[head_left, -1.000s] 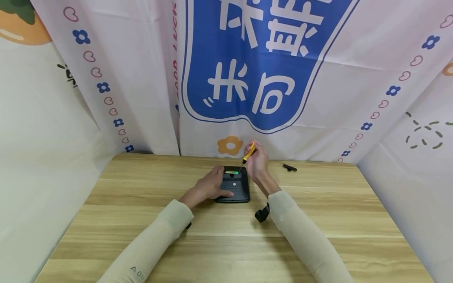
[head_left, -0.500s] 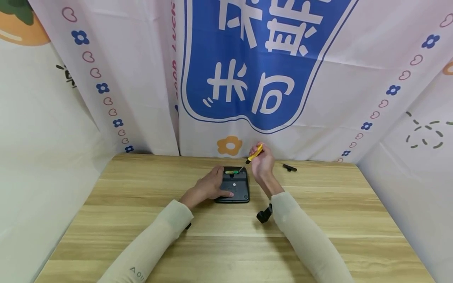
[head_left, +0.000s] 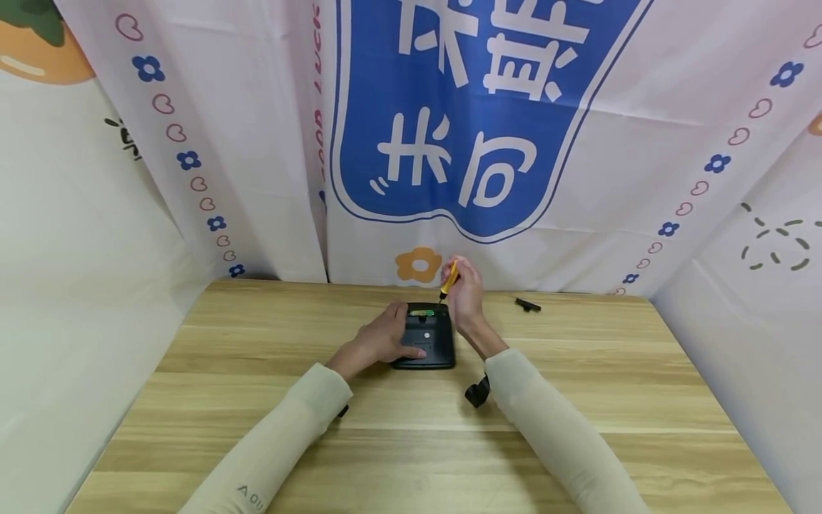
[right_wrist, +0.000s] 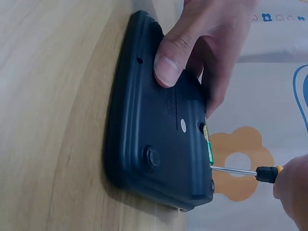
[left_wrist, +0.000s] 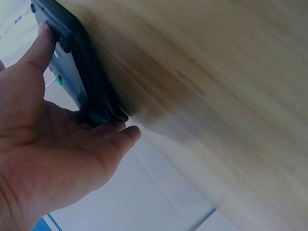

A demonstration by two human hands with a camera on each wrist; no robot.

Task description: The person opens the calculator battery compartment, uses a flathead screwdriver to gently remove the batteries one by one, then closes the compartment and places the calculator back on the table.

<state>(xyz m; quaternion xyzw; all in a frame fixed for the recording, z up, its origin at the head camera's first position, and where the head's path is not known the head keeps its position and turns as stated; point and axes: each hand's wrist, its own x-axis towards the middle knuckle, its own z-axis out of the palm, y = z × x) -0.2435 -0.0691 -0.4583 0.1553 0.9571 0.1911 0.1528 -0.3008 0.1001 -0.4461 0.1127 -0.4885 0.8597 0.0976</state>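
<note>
A black desk calculator point(head_left: 438, 346) lies underside up near the table's back edge, its battery slot uncovered. Inside the slot shows a green battery point(right_wrist: 210, 153). My left hand point(head_left: 383, 335) grips the calculator from the left, thumb point(right_wrist: 168, 71) on the underside and fingers around its far end. A yellow screwdriver point(head_left: 451, 277) with a black collar is held in my right hand point(head_left: 467, 296), above the calculator's back right corner. In the right wrist view the screwdriver's metal shaft point(right_wrist: 236, 171) reaches to the battery's end; most of the right hand is out of that view.
A small black battery cover point(head_left: 528, 305) lies on the wooden table point(head_left: 398, 450), right of the right hand. Behind the table hangs a printed cloth point(head_left: 379, 250), close to the right hand. A black wrist camera point(head_left: 477, 392) hangs under the right sleeve.
My right hand swung right with the screwdriver leaning over, then came back left, and the screwdriver stands steeper again. The left hand keeps its place on the calculator.
</note>
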